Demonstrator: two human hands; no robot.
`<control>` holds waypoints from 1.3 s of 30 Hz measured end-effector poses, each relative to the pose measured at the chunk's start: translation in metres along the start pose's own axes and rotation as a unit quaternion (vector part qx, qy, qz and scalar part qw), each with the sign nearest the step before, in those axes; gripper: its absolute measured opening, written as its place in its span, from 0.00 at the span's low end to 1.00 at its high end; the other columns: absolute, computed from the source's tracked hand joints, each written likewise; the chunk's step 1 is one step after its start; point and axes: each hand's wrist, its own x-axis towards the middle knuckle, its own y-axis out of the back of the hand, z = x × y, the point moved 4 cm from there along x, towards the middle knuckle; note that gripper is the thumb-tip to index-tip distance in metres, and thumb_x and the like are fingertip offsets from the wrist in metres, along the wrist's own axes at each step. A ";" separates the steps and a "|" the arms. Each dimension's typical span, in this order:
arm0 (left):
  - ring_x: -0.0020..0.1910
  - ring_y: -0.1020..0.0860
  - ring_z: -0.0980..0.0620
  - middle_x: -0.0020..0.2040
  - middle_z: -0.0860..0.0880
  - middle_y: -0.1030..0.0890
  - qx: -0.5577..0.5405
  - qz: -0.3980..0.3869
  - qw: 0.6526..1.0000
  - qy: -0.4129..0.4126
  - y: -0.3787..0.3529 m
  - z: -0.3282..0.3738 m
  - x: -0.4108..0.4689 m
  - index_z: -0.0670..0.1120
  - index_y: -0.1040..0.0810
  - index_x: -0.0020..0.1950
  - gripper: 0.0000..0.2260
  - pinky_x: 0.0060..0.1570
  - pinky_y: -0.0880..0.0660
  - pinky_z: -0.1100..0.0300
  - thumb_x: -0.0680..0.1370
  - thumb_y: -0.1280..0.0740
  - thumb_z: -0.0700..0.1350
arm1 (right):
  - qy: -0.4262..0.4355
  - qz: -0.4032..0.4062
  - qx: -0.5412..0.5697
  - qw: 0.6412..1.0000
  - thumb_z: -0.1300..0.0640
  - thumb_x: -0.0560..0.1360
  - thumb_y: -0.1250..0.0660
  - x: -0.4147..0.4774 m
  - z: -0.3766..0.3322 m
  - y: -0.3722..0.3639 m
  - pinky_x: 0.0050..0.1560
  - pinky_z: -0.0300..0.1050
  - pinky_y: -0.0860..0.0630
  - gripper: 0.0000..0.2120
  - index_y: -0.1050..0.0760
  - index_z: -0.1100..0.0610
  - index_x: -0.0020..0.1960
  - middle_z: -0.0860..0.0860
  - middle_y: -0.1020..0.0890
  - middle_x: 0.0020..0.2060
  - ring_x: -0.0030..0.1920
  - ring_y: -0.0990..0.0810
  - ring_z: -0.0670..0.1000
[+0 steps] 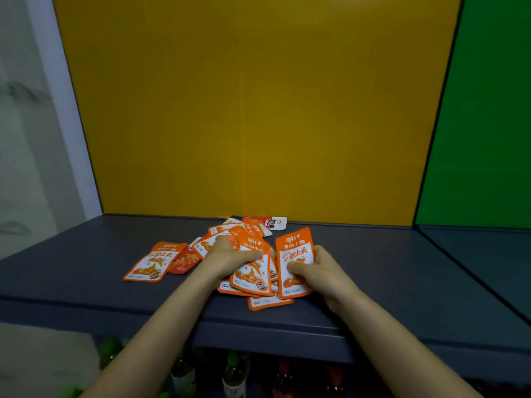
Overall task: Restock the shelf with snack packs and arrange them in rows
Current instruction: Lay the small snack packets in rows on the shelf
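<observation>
Orange-and-white snack packs [250,275] headed 劲仔 lie heaped mid-shelf [86,268]. Left hand [230,255] grips several; right hand [319,268] pinches one pack [293,252]. Bottles [233,372] stand below.

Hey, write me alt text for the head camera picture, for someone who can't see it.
Two bare hands work at a loose pile of orange-and-white snack packs on a dark grey shelf. The left hand grips packs in the pile; the right hand pinches one pack, raised beside it. A yellow panel rises behind, and bottles stand below.
</observation>
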 end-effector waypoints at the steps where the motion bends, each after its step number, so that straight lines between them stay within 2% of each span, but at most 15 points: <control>1: 0.53 0.20 0.44 0.53 0.45 0.21 -0.001 -0.005 1.000 0.005 -0.001 -0.001 0.001 0.43 0.30 0.54 0.23 0.54 0.22 0.51 0.67 0.24 0.49 | 0.000 0.005 -0.008 1.000 0.63 0.74 0.33 0.000 0.000 -0.001 0.53 0.52 0.20 0.11 0.32 0.55 0.53 0.56 0.19 0.54 0.51 0.18 0.55; 2: 0.52 0.19 0.44 0.55 0.44 0.20 0.000 -0.010 1.000 0.009 -0.002 -0.003 0.002 0.42 0.31 0.59 0.28 0.53 0.21 0.50 0.66 0.22 0.49 | -0.001 0.008 -0.015 1.000 0.63 0.74 0.33 -0.001 0.000 -0.002 0.54 0.52 0.20 0.12 0.32 0.55 0.54 0.56 0.19 0.54 0.51 0.18 0.55; 4: 0.51 0.19 0.44 0.56 0.41 0.20 -0.016 -0.005 1.000 0.006 -0.005 -0.004 0.003 0.42 0.31 0.56 0.27 0.52 0.21 0.49 0.65 0.22 0.47 | -0.005 0.013 -0.026 1.000 0.63 0.73 0.33 -0.003 0.000 -0.003 0.54 0.54 0.21 0.12 0.32 0.56 0.53 0.56 0.19 0.55 0.51 0.18 0.55; 5: 0.51 0.19 0.44 0.57 0.41 0.21 -0.029 -0.005 1.000 0.007 -0.007 -0.003 0.002 0.42 0.32 0.55 0.26 0.49 0.20 0.51 0.65 0.22 0.46 | -0.006 0.015 -0.030 0.999 0.63 0.73 0.33 -0.005 -0.001 -0.004 0.54 0.53 0.21 0.12 0.32 0.55 0.53 0.56 0.19 0.55 0.52 0.18 0.55; 7: 0.49 0.20 0.44 0.56 0.41 0.22 -0.056 -0.013 0.998 0.010 -0.012 -0.001 -0.002 0.41 0.35 0.61 0.30 0.40 0.21 0.56 0.66 0.23 0.42 | -0.008 0.017 -0.032 0.999 0.64 0.74 0.33 -0.008 -0.001 -0.006 0.53 0.51 0.21 0.12 0.32 0.56 0.53 0.56 0.20 0.55 0.53 0.18 0.55; 9: 0.43 0.20 0.46 0.52 0.43 0.22 -0.088 -0.018 0.996 -0.004 -0.017 0.001 -0.005 0.41 0.36 0.63 0.32 0.34 0.23 0.58 0.66 0.23 0.40 | -0.008 0.018 -0.026 0.999 0.64 0.74 0.34 -0.011 -0.002 -0.007 0.53 0.50 0.21 0.12 0.33 0.56 0.55 0.56 0.20 0.56 0.53 0.19 0.56; 12: 0.43 0.20 0.47 0.53 0.42 0.21 -0.128 0.002 0.991 -0.044 -0.021 -0.001 -0.004 0.44 0.36 0.59 0.30 0.36 0.22 0.56 0.65 0.22 0.39 | -0.005 0.023 0.014 1.000 0.64 0.75 0.34 -0.015 0.000 -0.006 0.52 0.50 0.21 0.12 0.32 0.57 0.56 0.57 0.20 0.56 0.52 0.19 0.55; 16: 0.38 0.20 0.52 0.46 0.46 0.21 -0.186 0.018 0.977 -0.105 -0.020 0.004 -0.009 0.46 0.37 0.58 0.27 0.28 0.23 0.61 0.68 0.24 0.37 | 0.013 0.052 0.054 0.997 0.61 0.77 0.36 -0.020 0.000 -0.001 0.48 0.46 0.21 0.11 0.33 0.56 0.57 0.55 0.21 0.54 0.50 0.19 0.53; 21: 0.39 0.20 0.51 0.45 0.47 0.22 -0.213 0.050 0.965 -0.144 -0.008 0.024 -0.016 0.47 0.37 0.57 0.25 0.31 0.24 0.58 0.69 0.25 0.38 | 0.021 0.083 0.082 0.993 0.59 0.77 0.36 -0.025 -0.005 0.027 0.35 0.37 0.23 0.09 0.33 0.54 0.56 0.50 0.21 0.47 0.41 0.20 0.46; 26: 0.38 0.17 0.46 0.52 0.40 0.18 -0.258 -0.031 0.959 -0.112 -0.038 0.060 -0.023 0.41 0.31 0.63 0.28 0.27 0.22 0.58 0.67 0.24 0.41 | 0.041 0.115 0.094 0.988 0.59 0.77 0.35 -0.038 -0.015 0.092 0.42 0.40 0.22 0.11 0.32 0.56 0.58 0.52 0.20 0.51 0.43 0.19 0.48; 28: 0.33 0.16 0.49 0.50 0.39 0.18 -0.253 -0.065 0.959 -0.106 -0.066 0.075 -0.026 0.40 0.29 0.62 0.26 0.25 0.22 0.59 0.68 0.25 0.41 | 0.046 0.135 0.101 0.985 0.60 0.77 0.35 -0.042 -0.015 0.126 0.49 0.45 0.22 0.13 0.31 0.57 0.60 0.54 0.20 0.53 0.48 0.19 0.51; 30: 0.28 0.17 0.52 0.45 0.42 0.18 -0.246 -0.080 0.960 -0.104 -0.097 0.090 -0.031 0.42 0.29 0.58 0.21 0.22 0.23 0.60 0.69 0.25 0.41 | 0.047 0.155 0.101 0.982 0.59 0.77 0.35 -0.046 -0.011 0.164 0.48 0.45 0.22 0.14 0.31 0.58 0.61 0.54 0.20 0.53 0.48 0.20 0.51; 32: 0.32 0.17 0.50 0.46 0.44 0.18 -0.239 -0.093 0.962 -0.094 -0.131 0.104 -0.034 0.44 0.30 0.58 0.21 0.23 0.22 0.60 0.69 0.26 0.42 | 0.042 0.171 0.095 0.980 0.58 0.77 0.36 -0.050 -0.004 0.204 0.47 0.44 0.22 0.15 0.32 0.57 0.62 0.53 0.20 0.53 0.47 0.20 0.51; 34: 0.37 0.18 0.48 0.49 0.42 0.18 -0.233 -0.113 0.962 -0.083 -0.168 0.117 -0.036 0.43 0.30 0.63 0.26 0.24 0.21 0.59 0.68 0.25 0.43 | 0.038 0.182 0.083 0.979 0.58 0.77 0.36 -0.053 0.005 0.247 0.50 0.46 0.22 0.15 0.32 0.58 0.63 0.54 0.20 0.54 0.47 0.19 0.51; 39: 0.38 0.18 0.48 0.50 0.42 0.18 -0.227 -0.126 0.962 -0.086 -0.269 0.153 -0.047 0.42 0.32 0.64 0.26 0.26 0.21 0.59 0.69 0.26 0.42 | 0.039 0.205 0.055 0.976 0.58 0.77 0.36 -0.060 0.029 0.359 0.48 0.44 0.23 0.11 0.30 0.58 0.59 0.54 0.19 0.51 0.43 0.20 0.49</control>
